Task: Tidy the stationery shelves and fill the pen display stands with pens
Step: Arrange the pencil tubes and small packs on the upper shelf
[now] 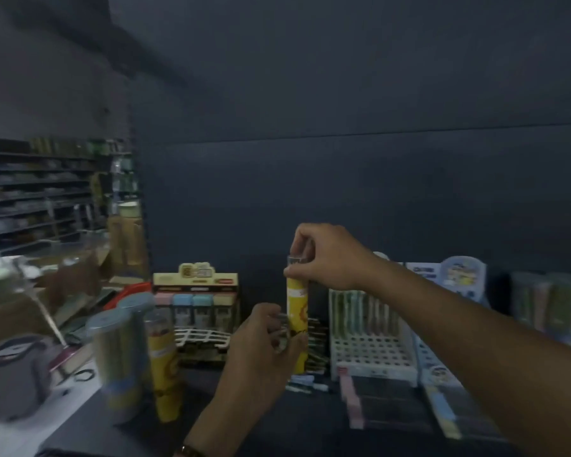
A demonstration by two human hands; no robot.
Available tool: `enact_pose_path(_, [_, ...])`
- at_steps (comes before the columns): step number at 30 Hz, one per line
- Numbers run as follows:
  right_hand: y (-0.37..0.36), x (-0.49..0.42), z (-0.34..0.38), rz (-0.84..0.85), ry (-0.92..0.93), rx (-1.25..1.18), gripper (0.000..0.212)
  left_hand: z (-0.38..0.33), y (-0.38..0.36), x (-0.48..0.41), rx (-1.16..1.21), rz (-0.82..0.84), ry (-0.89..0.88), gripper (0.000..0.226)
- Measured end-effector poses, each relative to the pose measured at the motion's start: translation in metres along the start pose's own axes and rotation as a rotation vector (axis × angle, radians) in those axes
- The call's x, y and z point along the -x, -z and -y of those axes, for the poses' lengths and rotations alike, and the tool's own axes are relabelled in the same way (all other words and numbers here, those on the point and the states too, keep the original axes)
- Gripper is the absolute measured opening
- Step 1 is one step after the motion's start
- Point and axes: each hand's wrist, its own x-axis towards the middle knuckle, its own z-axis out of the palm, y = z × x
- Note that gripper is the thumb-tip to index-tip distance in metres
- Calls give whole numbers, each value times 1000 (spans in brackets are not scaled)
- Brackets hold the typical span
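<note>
Dim, bluish light throughout; the whole view is soft with motion blur, worst at the left edge, where lines bend.

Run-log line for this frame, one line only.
left hand: holds yellow tube low | right hand: pinches its top | white pen stand: partly filled

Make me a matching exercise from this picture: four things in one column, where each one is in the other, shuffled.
1 central yellow tube
2 white grid stand
3 nearest grey-lidded canister
4 cream display box

A front left of the scene
B gripped by left hand and right hand
C right of the held tube, pens in back rows
D at the back, left of the held tube

Pairs: 1-B, 2-C, 3-A, 4-D
</note>
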Motion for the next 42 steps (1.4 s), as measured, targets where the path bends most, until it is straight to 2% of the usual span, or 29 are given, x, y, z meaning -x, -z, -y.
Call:
enact_pose_path(4, [46,39,-27,-13,-52,-6,33,-40,-51,-3,96,107,-28,20])
enact_pose_path(8, [89,81,-65,-69,-120,-2,31,-82,-105,-1,185,216,-50,12])
enact_pose_path(12, [137,124,-108,-99,-185,-26,26,-120,-158,3,192,330,-153,10])
enact_pose_path(20, [227,210,-184,-159,-343,80,24,-202,-276,16,226,469,-338,7])
enact_pose_path(23, [250,235,-212,-204,-420,144,28,-228,-316,20,267,472,-359,14])
enact_pose_path(26, [267,254,-241,-222,-478,244,30,-244,-355,24,288,537,-300,28])
enact_pose_path(30, [278,271,-277,-202,-527,338,31,-242,-400,39,118,637,-274,42])
enact_pose_path(35, [275,274,-314,-206,-557,413,32,-234,-433,53,-106,740,-421,49])
enact_pose_path(39, [266,276,-334,-185,-588,477,33,-233,-452,49,-233,791,-427,68])
enact_pose_path(42, [261,275,-344,-219,-567,489,25,-234,-462,44,-307,799,-442,73])
